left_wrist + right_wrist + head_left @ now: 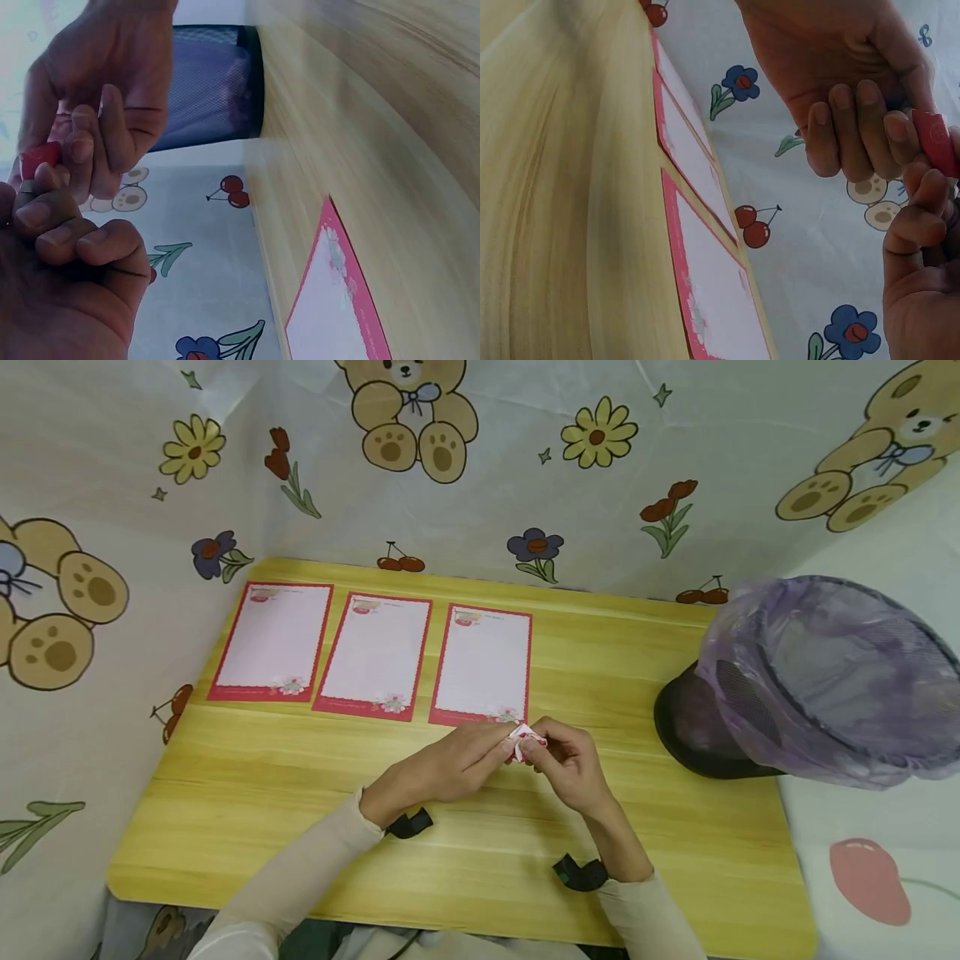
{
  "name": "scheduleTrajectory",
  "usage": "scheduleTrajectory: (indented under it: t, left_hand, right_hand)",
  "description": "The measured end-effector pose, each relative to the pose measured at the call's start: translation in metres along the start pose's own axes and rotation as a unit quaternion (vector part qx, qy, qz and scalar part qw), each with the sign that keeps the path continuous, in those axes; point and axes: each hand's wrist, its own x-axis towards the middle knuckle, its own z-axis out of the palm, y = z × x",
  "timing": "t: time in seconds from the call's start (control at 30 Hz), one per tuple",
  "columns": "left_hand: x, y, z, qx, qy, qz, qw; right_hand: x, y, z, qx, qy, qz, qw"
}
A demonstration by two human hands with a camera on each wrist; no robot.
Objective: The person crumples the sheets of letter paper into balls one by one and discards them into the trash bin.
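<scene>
Both hands meet over the table just below the right-most sheet in the head view. Between them is a small folded piece of red-and-white paper [522,742]. My left hand [459,763] pinches its left side, and my right hand [573,768] pinches the other side with thumb and fingers. From the left wrist view, a red face of the folded paper [40,159] shows between the fingertips. The right wrist view shows its red side [934,139] too; the rest is hidden by fingers.
Three white sheets with red borders, a left one [273,639], a middle one [375,652] and a right one [483,660], lie along the back of the yellow wooden table [300,802]. At the right stands a black mesh bin [697,727] lined with a purple plastic bag [750,693].
</scene>
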Motion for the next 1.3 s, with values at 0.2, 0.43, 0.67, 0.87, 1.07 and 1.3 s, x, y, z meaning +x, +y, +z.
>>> scheduleTrajectory:
  t: [0.2, 0.43, 0.67, 0.87, 1.07, 1.3]
  left_hand:
    - [-0.001, -0.004, -0.008, -0.228, -0.039, -0.014, 0.9727]
    - [-0.002, -0.012, -0.006, -0.396, -0.071, 0.020, 0.9153]
    - [-0.004, -0.011, -0.002, -0.439, -0.076, -0.002, 0.8952]
    - [-0.008, -0.005, 0.000, -0.379, -0.060, -0.014, 0.9233]
    - [-0.013, 0.000, -0.008, -0.193, 0.011, -0.025, 0.9807]
    - [-0.010, 0.004, -0.011, 0.009, 0.031, -0.028, 0.9991]
  right_hand:
    - [0.000, -0.008, -0.008, 0.094, -0.054, 0.025, 0.9938]
    - [0.003, -0.015, -0.014, 0.211, -0.140, 0.033, 0.9669]
    - [0.002, -0.013, -0.009, 0.213, -0.181, 0.016, 0.9600]
    - [0.001, -0.015, -0.007, 0.165, -0.185, 0.010, 0.9687]
    - [0.005, -0.016, -0.005, 0.080, -0.118, 0.035, 0.9892]
    - [0.005, -0.013, -0.003, 0.032, -0.055, 0.092, 0.9938]
